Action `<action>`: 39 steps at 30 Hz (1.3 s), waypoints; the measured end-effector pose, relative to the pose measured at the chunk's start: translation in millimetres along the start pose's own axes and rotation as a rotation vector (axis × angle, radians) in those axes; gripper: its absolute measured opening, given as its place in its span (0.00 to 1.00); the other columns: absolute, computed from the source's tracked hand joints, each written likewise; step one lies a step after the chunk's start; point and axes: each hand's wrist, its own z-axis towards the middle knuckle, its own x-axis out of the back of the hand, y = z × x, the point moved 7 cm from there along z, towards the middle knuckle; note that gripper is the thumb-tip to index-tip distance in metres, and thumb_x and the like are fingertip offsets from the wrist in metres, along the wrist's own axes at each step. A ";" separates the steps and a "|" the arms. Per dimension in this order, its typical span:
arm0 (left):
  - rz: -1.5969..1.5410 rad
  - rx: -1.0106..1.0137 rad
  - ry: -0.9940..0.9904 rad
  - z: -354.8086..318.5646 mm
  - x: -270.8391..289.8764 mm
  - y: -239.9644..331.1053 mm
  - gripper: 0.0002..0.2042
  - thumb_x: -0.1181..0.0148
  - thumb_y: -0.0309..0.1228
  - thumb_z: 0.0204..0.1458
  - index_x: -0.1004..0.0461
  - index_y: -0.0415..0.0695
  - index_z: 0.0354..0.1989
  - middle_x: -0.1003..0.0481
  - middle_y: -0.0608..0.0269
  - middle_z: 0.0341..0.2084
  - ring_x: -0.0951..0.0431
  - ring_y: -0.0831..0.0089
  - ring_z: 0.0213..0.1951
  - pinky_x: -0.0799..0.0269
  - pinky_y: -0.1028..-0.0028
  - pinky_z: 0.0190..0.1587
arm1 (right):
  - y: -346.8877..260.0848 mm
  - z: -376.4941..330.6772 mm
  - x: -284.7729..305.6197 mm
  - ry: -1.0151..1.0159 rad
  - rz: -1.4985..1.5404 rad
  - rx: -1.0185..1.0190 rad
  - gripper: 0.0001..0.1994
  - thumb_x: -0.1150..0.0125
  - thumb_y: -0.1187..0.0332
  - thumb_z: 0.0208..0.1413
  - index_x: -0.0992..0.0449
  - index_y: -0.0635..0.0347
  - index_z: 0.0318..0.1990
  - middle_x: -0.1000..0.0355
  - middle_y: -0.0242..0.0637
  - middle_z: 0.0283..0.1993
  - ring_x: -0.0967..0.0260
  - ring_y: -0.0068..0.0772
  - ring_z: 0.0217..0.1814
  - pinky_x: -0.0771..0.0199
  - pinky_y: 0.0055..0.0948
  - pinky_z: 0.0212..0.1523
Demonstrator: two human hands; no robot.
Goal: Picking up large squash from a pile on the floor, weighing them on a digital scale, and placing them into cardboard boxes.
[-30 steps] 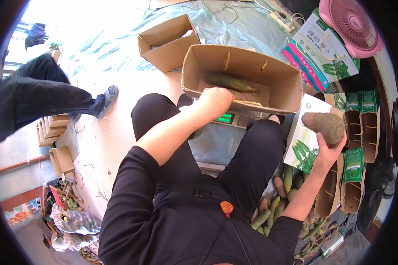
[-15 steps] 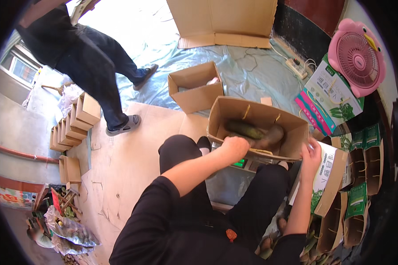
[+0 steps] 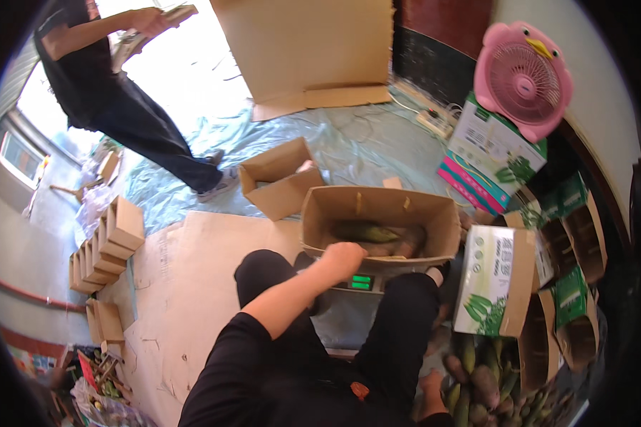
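Observation:
An open brown cardboard box [image 3: 427, 213] with cord handles sits on a scale with a lit green display [image 3: 362, 282], between my knees. Inside it lie a few long green and brownish root vegetables [image 3: 367, 231], like radishes. My left hand [image 3: 343, 261] is closed over the box's near rim, its fingertips hidden behind the rim. Low down by my right thigh, my right hand [image 3: 430, 388] is beside a heap of similar root vegetables [image 3: 486, 384] on the floor. Its fingers are too unclear to read.
A smaller open carton [image 3: 281, 203] stands beyond the box. On my right are a white printed carton [image 3: 486, 281], several open cartons [image 3: 575, 331] and a pink fan [image 3: 523, 85] on stacked boxes. More cartons [image 3: 121, 224] line the left. A person [image 3: 132, 107] stands far left, holding something flat.
My right hand has left the box's right side and dropped to the heap by my thigh. My left hand stays at the near rim. The other person has shifted farther off.

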 end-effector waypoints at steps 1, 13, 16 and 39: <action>-0.024 -0.038 0.013 10.9 0.0 9.2 0.09 0.49 0.26 0.49 0.23 0.48 0.36 0.22 0.54 0.32 0.21 0.56 0.38 0.24 0.60 0.39 | 58.1 1.8 -30.8 0.023 -0.011 -0.075 0.23 0.36 0.60 0.44 0.29 0.63 0.48 0.31 0.50 0.47 0.34 0.49 0.55 0.32 0.43 0.53; -0.052 -0.066 0.054 2.3 -2.0 4.2 0.09 0.48 0.24 0.45 0.25 0.44 0.34 0.24 0.53 0.32 0.22 0.55 0.39 0.25 0.60 0.39 | -0.4 -92.2 -62.3 -0.343 0.042 -0.214 0.21 0.45 0.54 0.52 0.30 0.56 0.50 0.37 0.51 0.55 0.40 0.57 0.59 0.33 0.50 0.53; -0.127 -0.106 0.088 11.5 5.4 10.9 0.08 0.48 0.24 0.45 0.25 0.44 0.34 0.24 0.53 0.31 0.22 0.55 0.39 0.25 0.61 0.40 | 154.5 -113.5 -101.7 -0.310 0.078 -0.276 0.22 0.47 0.53 0.53 0.31 0.55 0.51 0.39 0.50 0.56 0.40 0.60 0.57 0.34 0.52 0.54; -0.100 -0.020 -0.044 6.8 5.2 9.4 0.12 0.47 0.23 0.45 0.25 0.44 0.39 0.25 0.52 0.34 0.24 0.53 0.41 0.27 0.60 0.42 | -9.6 -57.3 -31.6 -0.205 0.135 -0.018 0.19 0.41 0.64 0.49 0.32 0.56 0.49 0.39 0.51 0.51 0.39 0.61 0.55 0.36 0.50 0.55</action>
